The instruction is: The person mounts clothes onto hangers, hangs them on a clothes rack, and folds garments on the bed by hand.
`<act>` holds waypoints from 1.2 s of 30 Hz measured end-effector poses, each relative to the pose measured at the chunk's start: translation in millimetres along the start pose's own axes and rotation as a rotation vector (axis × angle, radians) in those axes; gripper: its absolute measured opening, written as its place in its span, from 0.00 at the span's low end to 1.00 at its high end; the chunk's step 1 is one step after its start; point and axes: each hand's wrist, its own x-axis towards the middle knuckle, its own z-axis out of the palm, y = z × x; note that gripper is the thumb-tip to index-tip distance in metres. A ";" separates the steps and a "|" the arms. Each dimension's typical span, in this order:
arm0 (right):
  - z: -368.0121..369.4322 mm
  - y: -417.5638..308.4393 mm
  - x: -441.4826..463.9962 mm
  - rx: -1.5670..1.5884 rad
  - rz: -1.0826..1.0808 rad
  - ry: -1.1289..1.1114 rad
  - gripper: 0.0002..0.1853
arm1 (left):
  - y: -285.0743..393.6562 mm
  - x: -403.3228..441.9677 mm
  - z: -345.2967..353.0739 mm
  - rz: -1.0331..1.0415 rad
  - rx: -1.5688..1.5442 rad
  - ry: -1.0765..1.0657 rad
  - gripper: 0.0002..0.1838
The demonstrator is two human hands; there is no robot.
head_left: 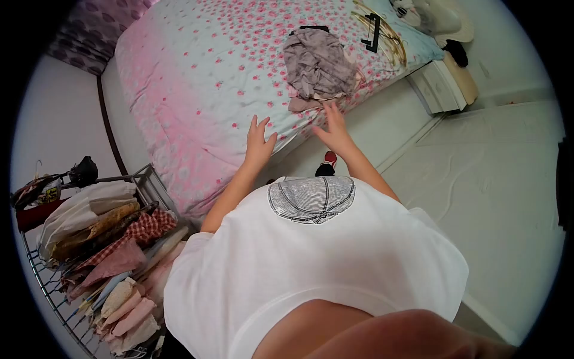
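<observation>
Both of my hands reach forward at the near edge of a bed [179, 78] covered in pink and pale blue floral fabric. My left hand [259, 143] is open, fingers spread, holding nothing. My right hand [335, 130] is open too, its fingertips close to the lower edge of a crumpled pile of greyish-mauve clothes [318, 63]; whether they touch it I cannot tell. A folded pinkish piece [304, 105] sticks out under the pile. Something black shows behind its top edge.
Several gold-coloured hangers [391, 39] and a black hanger-like piece [373, 33] lie right of the pile. A small white drawer unit [439, 87] stands beside the bed. At the lower left is a metal rack [45, 284] full of hanging clothes. A red shoe [330, 157] shows on the floor.
</observation>
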 end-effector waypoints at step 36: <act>-32.6 289.9 294.9 -0.382 -0.236 -0.280 0.41 | -113.4 246.6 228.1 -0.476 0.179 -0.019 0.29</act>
